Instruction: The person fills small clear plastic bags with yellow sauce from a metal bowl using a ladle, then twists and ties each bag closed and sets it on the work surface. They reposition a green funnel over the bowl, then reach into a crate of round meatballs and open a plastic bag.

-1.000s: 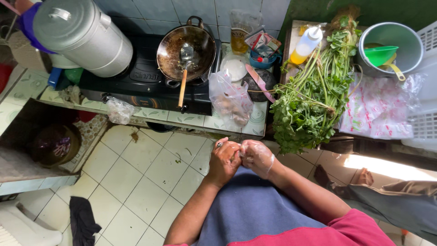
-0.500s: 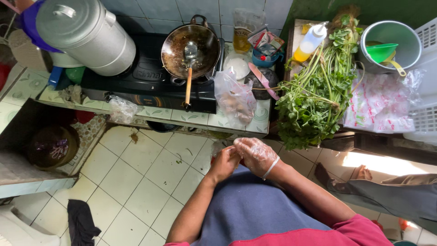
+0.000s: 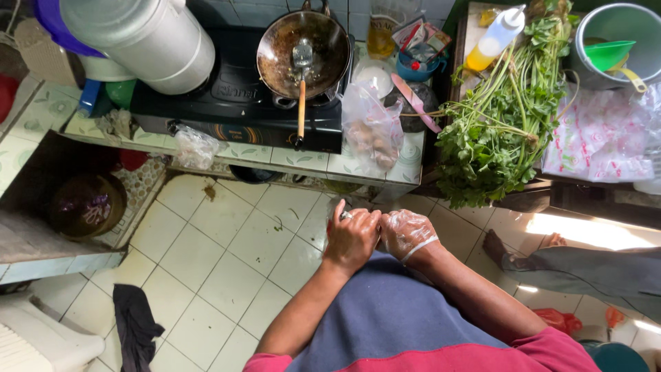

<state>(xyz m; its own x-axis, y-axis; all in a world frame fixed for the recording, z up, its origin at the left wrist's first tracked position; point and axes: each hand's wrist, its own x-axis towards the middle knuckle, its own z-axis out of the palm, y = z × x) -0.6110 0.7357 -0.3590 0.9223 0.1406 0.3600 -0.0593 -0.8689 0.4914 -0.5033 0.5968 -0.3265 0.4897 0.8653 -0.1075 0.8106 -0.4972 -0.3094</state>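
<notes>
Pulling a thin clear glove over the right hand (image 3: pixel 406 233), just below the tiled surface (image 3: pixel 275 160) edge.

The glove (image 3: pixel 412 227), a crinkled transparent film, is seen already covering the right hand, whose fingers are curled together; its cuff is bunched at the wrist. The left hand (image 3: pixel 352 238) is pressed against it, fingers bent and apparently pinching the film, though the exact pinch is hidden. A tear is judged possible if the flimsy plastic is tugged hard, or snagged on the ring worn on the left hand. Above the hands, on the surface, a soft knotted plastic bag (image 3: pixel 372 131) of brownish lumps is slumped at the edge and could be knocked off. Beside it, a dark greasy wok (image 3: pixel 303 48) with a wooden-handled spatula (image 3: pixel 301 89) is set on a black stove (image 3: pixel 234 103); leafy stemmed greens (image 3: pixel 502 124) lie to the right.
</notes>
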